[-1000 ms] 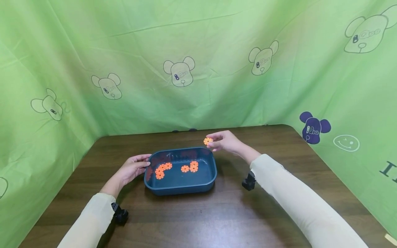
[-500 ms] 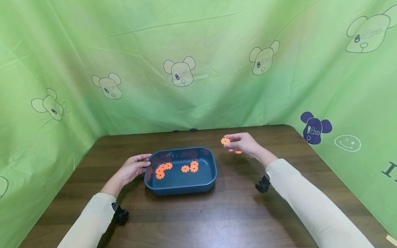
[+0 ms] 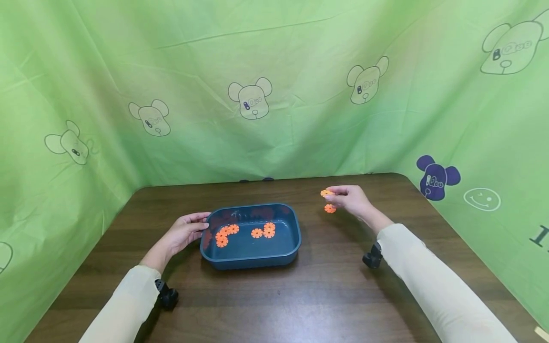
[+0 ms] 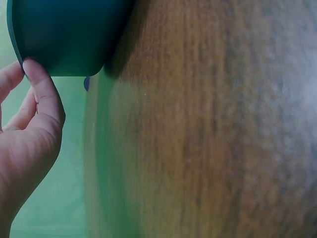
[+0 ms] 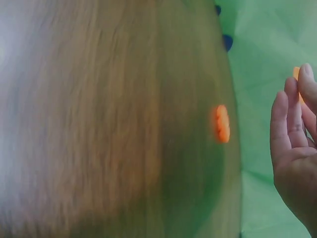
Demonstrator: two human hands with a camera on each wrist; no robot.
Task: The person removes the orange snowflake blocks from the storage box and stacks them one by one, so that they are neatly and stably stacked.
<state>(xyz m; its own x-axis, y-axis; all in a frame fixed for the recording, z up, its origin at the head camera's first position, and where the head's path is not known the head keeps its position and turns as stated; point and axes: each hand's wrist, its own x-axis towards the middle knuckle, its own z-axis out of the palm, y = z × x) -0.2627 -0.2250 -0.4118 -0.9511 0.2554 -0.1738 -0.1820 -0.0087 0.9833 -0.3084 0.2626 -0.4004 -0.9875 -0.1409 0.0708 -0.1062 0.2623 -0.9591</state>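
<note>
A dark blue rectangular tub [image 3: 253,262] stands on the wooden table, with several orange flower-shaped discs [image 3: 222,242] on its floor in two groups. My left hand [image 3: 184,233] pinches the tub's left rim between thumb and fingers, which the left wrist view shows from the side. To the right of the tub, my right hand [image 3: 352,200] pinches another orange flower-shaped disc [image 3: 326,193] by its edge, above the table. One more orange disc [image 3: 330,208] lies on the table just below these fingertips; the right wrist view shows it apart from the hand.
The brown wooden table [image 3: 266,305] runs back to a green curtain [image 3: 300,143] printed with bear heads, which also hangs at both sides. A black wrist camera [image 3: 372,257] sits under the right sleeve, another camera [image 3: 167,296] under the left.
My right hand has moved right, from beside the tub's back right corner, carrying the pinched disc, to above the disc on the table. The left hand and tub stay put.
</note>
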